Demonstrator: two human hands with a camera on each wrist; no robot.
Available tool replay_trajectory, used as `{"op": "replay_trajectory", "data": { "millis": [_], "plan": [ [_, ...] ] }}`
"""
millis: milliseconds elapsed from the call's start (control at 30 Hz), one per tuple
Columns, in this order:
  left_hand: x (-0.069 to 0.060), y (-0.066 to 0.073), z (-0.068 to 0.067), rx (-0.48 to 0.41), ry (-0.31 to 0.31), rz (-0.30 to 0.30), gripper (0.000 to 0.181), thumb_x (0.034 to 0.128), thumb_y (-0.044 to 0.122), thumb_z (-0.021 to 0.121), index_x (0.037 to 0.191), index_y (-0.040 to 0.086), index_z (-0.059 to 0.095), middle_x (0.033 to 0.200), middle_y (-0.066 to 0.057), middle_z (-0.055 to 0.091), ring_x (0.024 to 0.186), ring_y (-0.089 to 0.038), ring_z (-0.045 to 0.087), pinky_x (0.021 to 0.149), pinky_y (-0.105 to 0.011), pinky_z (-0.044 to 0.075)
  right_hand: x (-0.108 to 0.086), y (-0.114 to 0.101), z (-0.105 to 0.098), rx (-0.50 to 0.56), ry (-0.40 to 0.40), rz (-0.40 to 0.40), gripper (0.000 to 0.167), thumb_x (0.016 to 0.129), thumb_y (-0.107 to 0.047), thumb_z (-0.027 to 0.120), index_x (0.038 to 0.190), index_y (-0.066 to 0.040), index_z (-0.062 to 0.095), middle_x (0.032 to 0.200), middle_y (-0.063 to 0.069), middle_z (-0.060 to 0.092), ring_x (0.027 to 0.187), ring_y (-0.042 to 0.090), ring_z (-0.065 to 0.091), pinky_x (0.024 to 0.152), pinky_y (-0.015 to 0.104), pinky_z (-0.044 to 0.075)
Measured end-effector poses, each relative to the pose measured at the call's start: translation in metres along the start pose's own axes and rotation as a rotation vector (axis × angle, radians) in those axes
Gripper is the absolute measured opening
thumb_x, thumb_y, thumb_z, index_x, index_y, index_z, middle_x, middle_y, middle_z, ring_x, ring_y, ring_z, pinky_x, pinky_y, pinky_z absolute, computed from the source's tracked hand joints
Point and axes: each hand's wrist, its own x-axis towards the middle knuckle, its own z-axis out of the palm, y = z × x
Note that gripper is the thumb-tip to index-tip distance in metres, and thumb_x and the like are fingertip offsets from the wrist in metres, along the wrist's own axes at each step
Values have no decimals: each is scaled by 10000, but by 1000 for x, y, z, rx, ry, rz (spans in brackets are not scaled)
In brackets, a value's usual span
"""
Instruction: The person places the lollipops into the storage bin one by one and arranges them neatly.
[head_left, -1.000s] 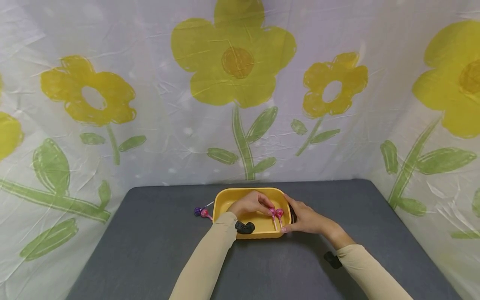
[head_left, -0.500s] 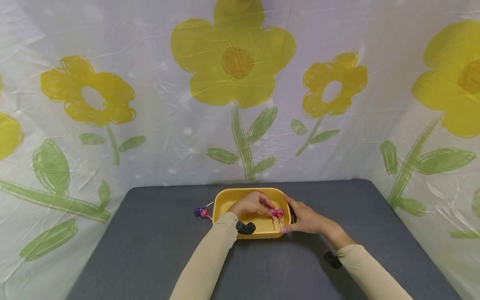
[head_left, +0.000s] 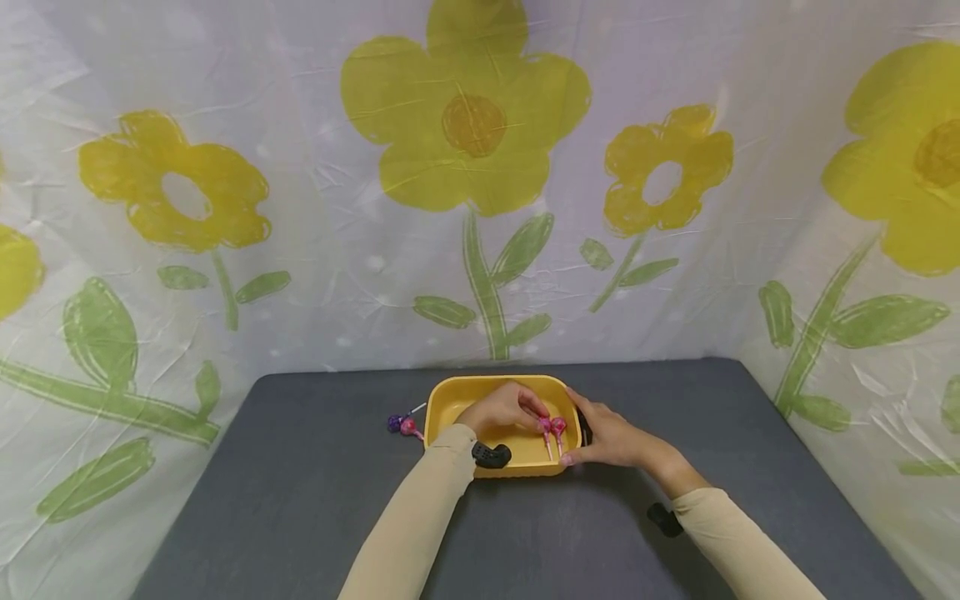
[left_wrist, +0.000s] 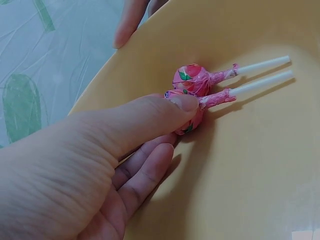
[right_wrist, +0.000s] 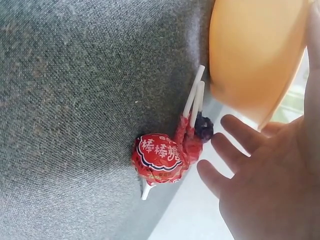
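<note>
In the head view my left hand reaches into a yellow bin. Its thumb and fingers pinch the wrapped head of a pink lollipop, seen close up in the left wrist view. Beside it lies a second pink lollipop, their white sticks nearly parallel, both along one end of the bin. My right hand holds the bin's right end, thumb at the near corner and forefinger at the far one. Its other fingers hang loosely outside the bin in the right wrist view.
Left of the bin, a purple lollipop and a red lollipop lie on the dark grey table. The right wrist view shows a larger-looking red lollipop nearer that camera. A flower-printed cloth hangs behind the table.
</note>
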Motion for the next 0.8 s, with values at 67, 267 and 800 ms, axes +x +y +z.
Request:
{"op": "replay_trajectory", "data": {
  "millis": [67, 267, 800],
  "plan": [
    [0, 1, 0, -6, 1, 1, 233, 824, 77, 791, 1054, 53, 759, 1062, -101, 760, 864, -80, 699, 818, -231, 566, 0, -1, -1, 2, -1, 5, 1188, 775, -583, 767, 1599, -73, 79, 1568, 285, 313, 1429, 475, 328, 1105, 655, 322],
    [-1, 0, 0, -12, -10, 4, 247, 824, 48, 783, 1068, 38, 751, 1080, -112, 757, 912, -107, 718, 856, -241, 570, 0, -1, 1, 4, -5, 12, 1173, 783, -558, 773, 1599, -77, 81, 1578, 268, 306, 1440, 459, 323, 1116, 646, 318],
    [0, -1, 0, -43, -33, 0, 265, 827, 93, 792, 1083, 49, 745, 1093, -95, 757, 941, -119, 725, 876, -254, 571, 0, 0, 1, 6, -6, 24, 1187, 769, -582, 772, 1602, -92, 82, 1584, 261, 301, 1446, 460, 315, 1120, 649, 311]
  ]
}}
